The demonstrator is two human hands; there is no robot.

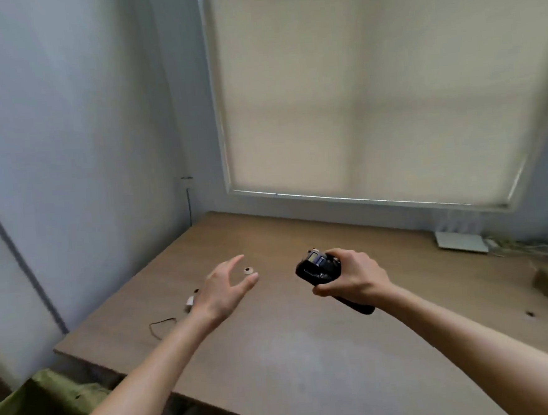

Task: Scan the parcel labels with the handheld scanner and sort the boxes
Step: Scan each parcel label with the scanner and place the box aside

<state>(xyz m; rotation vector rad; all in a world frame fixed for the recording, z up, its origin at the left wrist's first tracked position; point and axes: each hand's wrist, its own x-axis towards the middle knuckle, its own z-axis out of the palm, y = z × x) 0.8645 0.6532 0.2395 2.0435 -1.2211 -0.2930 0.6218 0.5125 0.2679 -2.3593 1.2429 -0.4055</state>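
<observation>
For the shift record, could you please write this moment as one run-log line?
right hand: grips black scanner | left hand: open, held above wooden table | parcels: none clearly in view

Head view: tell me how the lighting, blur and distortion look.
Head view: soft daylight glows through the drawn blind; the window frame and left wall lean, bent by the wide angle; everything is softly blurred, worst at the right edge; the scanner in the right hand shows no glare; the left hand is slightly smeared.
</observation>
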